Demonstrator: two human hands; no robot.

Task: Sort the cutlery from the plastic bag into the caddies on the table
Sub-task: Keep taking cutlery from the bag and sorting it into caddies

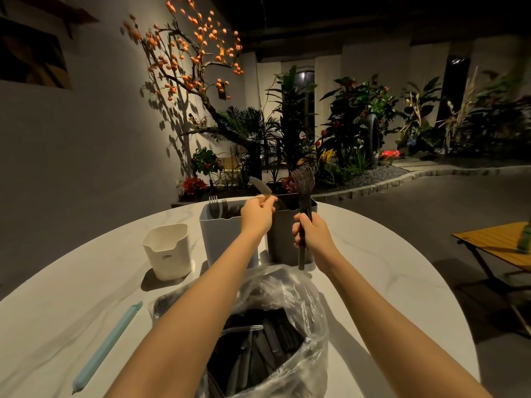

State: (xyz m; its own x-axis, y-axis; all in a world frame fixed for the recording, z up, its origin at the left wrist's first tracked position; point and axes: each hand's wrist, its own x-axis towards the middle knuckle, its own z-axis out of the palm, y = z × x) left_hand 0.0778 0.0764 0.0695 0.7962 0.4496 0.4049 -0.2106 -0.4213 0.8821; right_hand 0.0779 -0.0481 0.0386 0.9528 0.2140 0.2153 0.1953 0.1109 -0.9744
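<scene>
Above marble table (373,254): left hand (257,215) pinching knife (260,186), right hand (311,234) gripping forks (303,193).

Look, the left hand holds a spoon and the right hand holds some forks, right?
Not quite. In the head view the left hand holds a knife, not a spoon. The right hand does hold some forks.

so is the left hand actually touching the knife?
Touching. The head view shows the left hand pinching the knife at its handle end between thumb and fingers, with the blade sticking up and to the left above the light grey caddy.
</scene>
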